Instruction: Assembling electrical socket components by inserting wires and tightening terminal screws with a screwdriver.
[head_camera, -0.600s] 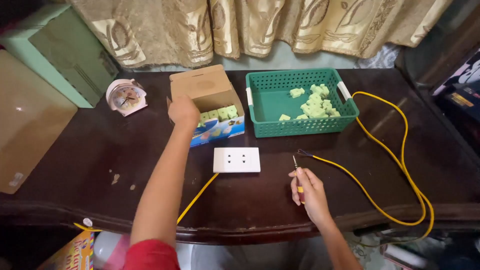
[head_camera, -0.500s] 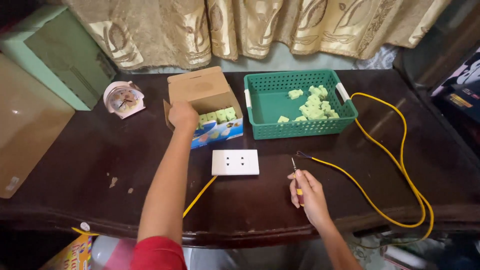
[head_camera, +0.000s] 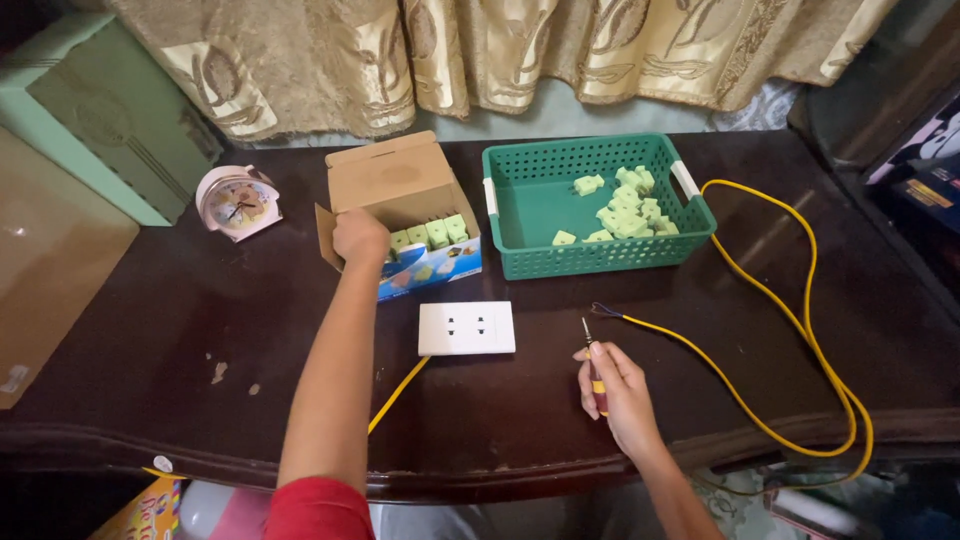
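The light is soft and a bit dim. The dark table shines with a pale glow left of the white socket plate. Shadows near the plate are faint. Things close to the plate look sharp. Far from the plate, the corners go dark, and the table's edge bends like a curve.

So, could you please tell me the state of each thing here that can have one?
Box: open, flap up, pale green pieces inside.
Basket: partly filled with pale green pieces.
Socket plate: flat on the table, nothing plugged in.
Yellow cable: looped loosely, its end bare beside the screwdriver tip.
Screwdriver: held, tip pointing away.
Clock: standing, tilted.
Left hand: at the box.
Right hand: closed on the screwdriver.
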